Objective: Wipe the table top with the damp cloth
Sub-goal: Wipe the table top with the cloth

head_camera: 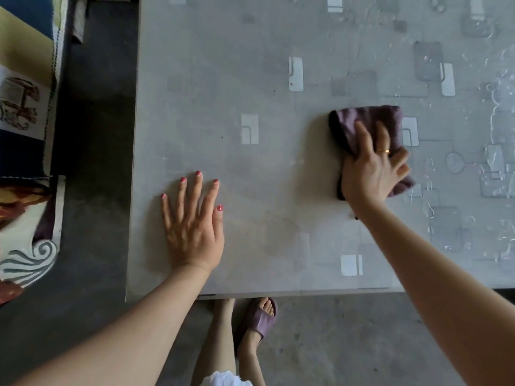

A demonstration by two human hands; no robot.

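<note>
A grey table top (223, 79) with pale square patterns fills most of the view. A folded purple cloth (367, 121) lies on it right of centre. My right hand (373, 165) presses down on the cloth's near half, fingers spread over it and gripping it. My left hand (195, 224) rests flat on the bare table near the front left corner, fingers apart and holding nothing. Water streaks and droplets (496, 168) glisten on the table's right side, beyond the cloth.
The table's left edge (135, 162) borders a dark floor strip. A patterned blue, yellow and white fabric-covered piece (28, 135) stands further left. Below the front edge (278, 293) are my feet, one in a purple slipper (262, 319), on grey concrete floor.
</note>
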